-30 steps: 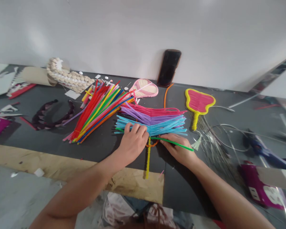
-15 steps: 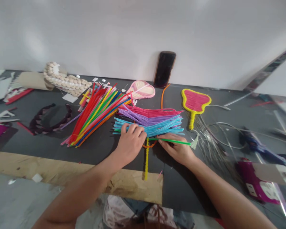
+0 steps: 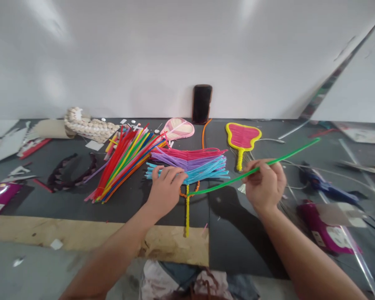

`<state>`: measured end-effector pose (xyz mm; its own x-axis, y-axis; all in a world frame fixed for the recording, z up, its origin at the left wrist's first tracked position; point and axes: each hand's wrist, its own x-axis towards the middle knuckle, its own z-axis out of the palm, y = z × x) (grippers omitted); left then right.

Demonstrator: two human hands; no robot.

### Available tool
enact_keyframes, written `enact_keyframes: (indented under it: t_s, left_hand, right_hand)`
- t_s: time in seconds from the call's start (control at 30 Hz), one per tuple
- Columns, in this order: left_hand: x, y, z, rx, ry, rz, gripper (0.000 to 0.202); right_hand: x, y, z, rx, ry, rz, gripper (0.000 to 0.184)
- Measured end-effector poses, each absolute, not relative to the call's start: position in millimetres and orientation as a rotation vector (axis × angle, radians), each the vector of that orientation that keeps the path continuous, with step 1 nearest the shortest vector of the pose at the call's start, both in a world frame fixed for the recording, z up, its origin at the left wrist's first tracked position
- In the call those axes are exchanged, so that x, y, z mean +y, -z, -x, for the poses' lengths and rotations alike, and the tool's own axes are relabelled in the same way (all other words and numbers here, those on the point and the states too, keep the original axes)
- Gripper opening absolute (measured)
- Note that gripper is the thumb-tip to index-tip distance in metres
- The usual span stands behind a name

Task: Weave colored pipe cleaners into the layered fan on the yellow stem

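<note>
Right hand (image 3: pixel 265 183) closed in pinch on green pipe cleaner (image 3: pixel 228 182), now swung up away from worktop (slightly bowed); left hand (image 3: pixel 166 191) open, resting on blue pipe-cleaner fan (image 3: pixel 187 171).

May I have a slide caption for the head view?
Right hand holds a green pipe cleaner; left hand touches blue ones.

You can see soft, fuzzy chenille on the green pipe cleaner (image 3: pixel 225 182) and across the pipe-cleaner fan (image 3: pixel 187 164). The surface (image 3: pixel 134 212) looks like matt dark board, the plywood strip (image 3: pixel 175 246) is rough bare wood, and the phone (image 3: pixel 201 104) has a glossy black face.
</note>
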<state>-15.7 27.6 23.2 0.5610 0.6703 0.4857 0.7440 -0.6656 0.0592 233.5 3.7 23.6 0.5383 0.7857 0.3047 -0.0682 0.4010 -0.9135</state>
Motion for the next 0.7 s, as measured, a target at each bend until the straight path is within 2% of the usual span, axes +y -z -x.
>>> enact_keyframes:
  t_s: [0.07, 0.13, 0.23, 0.4, 0.57, 0.7]
  left_hand:
    - [20, -34, 12, -1.195, 0.901, 2.622, 0.021]
    - [7, -44, 5, -1.16, 0.933, 2.736, 0.027]
    - [-17, -46, -8, -1.15, 0.785, 3.014, 0.044]
    - [-28, -31, -1, -1.405, 0.581, 3.085, 0.046]
    - [7, -44, 63, -1.85, 0.492, 2.596, 0.044]
    - [41, -67, 115, -2.108, 0.242, 2.184, 0.043]
  right_hand:
    - [2, -25, -231, -0.846, -0.693, 0.963, 0.016]
    - [-2, -23, -224, -0.897, -0.772, 0.913, 0.016]
    - [-13, -18, -211, -1.021, -0.864, 0.871, 0.018]
    - [-25, -13, -203, -1.245, -0.878, 0.89, 0.016]
    - [-20, -7, -204, -1.807, -0.622, 1.033, 0.013]
    - [-17, 2, -201, -2.134, -0.458, 1.018, 0.021]
